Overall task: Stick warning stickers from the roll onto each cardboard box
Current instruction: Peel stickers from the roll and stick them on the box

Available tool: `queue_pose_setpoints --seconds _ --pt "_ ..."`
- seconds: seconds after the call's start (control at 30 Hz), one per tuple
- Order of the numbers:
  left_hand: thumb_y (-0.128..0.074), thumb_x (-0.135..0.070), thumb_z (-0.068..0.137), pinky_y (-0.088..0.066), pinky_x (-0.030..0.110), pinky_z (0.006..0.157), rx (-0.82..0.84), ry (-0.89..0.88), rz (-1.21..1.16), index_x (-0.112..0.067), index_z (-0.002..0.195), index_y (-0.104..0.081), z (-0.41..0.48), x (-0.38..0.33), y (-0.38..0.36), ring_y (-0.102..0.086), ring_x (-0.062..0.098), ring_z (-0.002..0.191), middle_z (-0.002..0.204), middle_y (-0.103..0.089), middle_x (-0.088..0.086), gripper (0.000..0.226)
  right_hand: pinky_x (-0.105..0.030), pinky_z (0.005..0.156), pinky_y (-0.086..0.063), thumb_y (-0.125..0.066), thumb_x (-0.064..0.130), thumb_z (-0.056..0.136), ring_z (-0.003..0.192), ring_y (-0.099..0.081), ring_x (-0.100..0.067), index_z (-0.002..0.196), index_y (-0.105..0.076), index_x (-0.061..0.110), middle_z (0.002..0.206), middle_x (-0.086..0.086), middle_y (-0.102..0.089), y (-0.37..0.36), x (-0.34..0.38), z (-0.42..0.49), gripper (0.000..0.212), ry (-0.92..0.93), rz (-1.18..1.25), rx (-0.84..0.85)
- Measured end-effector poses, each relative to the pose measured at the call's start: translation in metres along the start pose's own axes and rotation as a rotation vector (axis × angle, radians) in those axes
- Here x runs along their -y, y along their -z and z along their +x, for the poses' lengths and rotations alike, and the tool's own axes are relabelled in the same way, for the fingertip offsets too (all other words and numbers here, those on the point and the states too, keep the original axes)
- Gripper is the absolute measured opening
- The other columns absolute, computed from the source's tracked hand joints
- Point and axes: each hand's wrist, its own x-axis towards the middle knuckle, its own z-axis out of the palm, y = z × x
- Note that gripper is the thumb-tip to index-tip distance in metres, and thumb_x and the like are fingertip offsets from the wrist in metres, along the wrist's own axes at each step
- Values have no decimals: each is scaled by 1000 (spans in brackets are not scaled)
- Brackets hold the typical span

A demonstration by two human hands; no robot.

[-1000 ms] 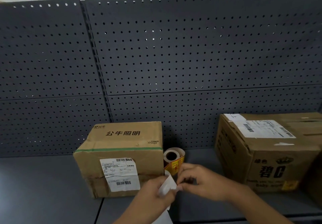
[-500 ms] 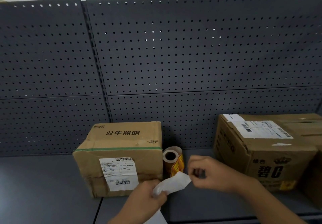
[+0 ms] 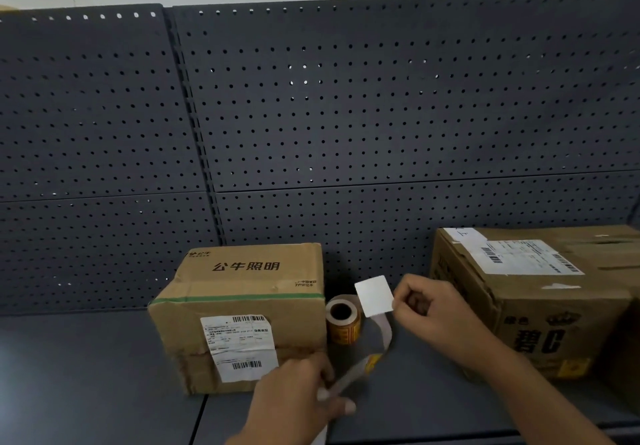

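My right hand point(image 3: 429, 309) pinches a square sticker point(image 3: 374, 295) by its edge, white back facing me, lifted above the shelf between the two boxes. My left hand point(image 3: 298, 399) grips the white backing strip point(image 3: 349, 375), which curls up from it toward the sticker. The sticker roll point(image 3: 343, 320), orange on its outside, stands on the shelf behind the strip, right beside the left cardboard box point(image 3: 242, 309). That box carries a white shipping label on its front. The right cardboard box point(image 3: 533, 302) shows a small yellow sticker point(image 3: 573, 368) low on its front.
Both boxes stand on a dark grey metal shelf point(image 3: 86, 368). A grey pegboard wall point(image 3: 346, 115) rises straight behind them. A seam in the shelf point(image 3: 199, 417) runs forward below the left box.
My right hand has pulled the sticker up and to the right, off the backing strip. My left hand has moved down and left with the strip, so the two hands are now apart.
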Motion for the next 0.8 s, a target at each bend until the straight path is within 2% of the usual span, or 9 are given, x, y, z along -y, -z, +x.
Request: queue_pose_setpoints --seconds 0.1,0.2,0.27,0.3,0.37,0.5,0.63,0.7,0.8 --pt "-71 -65 82 -42 29 90 -65 -55 116 -38 117 -53 -6 -9 12 -51 11 121 125 -53 -16 49 -26 56 -42 -70 7 91 61 -54 -9 75 -62 20 69 3 -60 -2 13 -3 21 44 -37 -33" --pt "-64 -62 89 -46 26 81 -183 -82 9 -39 104 -53 -14 -17 25 -58 3 106 112 -58 -20 29 -24 53 -43 -70 8 89 62 -56 -14 75 -59 21 72 4 -59 -1 28 -4 22 130 -127 -73" --pt "-66 -51 94 -54 29 78 -238 -124 -339 -35 96 -63 -17 -20 32 -64 1 89 94 -69 -17 16 -25 52 -44 -68 14 90 62 -55 -16 76 -56 24 74 7 -56 -2 37 -2 21 215 -212 -108" --pt "-67 -42 97 -58 34 80 -223 -145 -564 -32 93 -68 -19 -22 35 -69 5 83 89 -72 -11 11 -26 52 -44 -66 19 92 63 -54 -15 77 -54 25 76 9 -54 -3 42 -2 19 263 -268 -125" --pt "-63 -30 102 -61 40 79 -218 -174 -926 -25 90 -73 -23 -29 43 -74 22 80 89 -76 3 17 -27 52 -45 -59 26 94 62 -51 -12 80 -53 26 80 13 -49 -7 51 -3 15 358 -388 -156" --pt "-57 -44 96 -59 35 72 -194 -91 -1310 -7 105 -72 -25 -41 59 -73 29 82 101 -76 17 41 -23 53 -45 -60 25 97 65 -48 -7 86 -60 19 88 9 -52 -17 65 -8 12 500 -592 -193" --pt "-55 -58 95 -62 36 75 -91 -1 -1342 -6 112 -71 -26 -43 68 -76 31 86 101 -79 14 57 -25 58 -46 -65 25 96 67 -51 -9 87 -68 18 95 5 -62 -25 68 -7 12 597 -687 -216" --pt "-59 -52 96 -62 34 71 -129 11 -1356 -1 109 -70 -27 -42 70 -77 30 84 98 -79 15 53 -29 60 -48 -66 26 97 70 -53 -11 90 -72 17 99 4 -64 -27 65 -7 13 633 -700 -198" --pt "-65 -29 99 -60 34 68 -176 5 -1356 0 105 -69 -28 -36 69 -77 27 76 91 -79 18 30 -29 64 -48 -68 31 97 77 -56 -11 97 -74 17 102 4 -66 -27 64 -8 15 665 -687 -164"
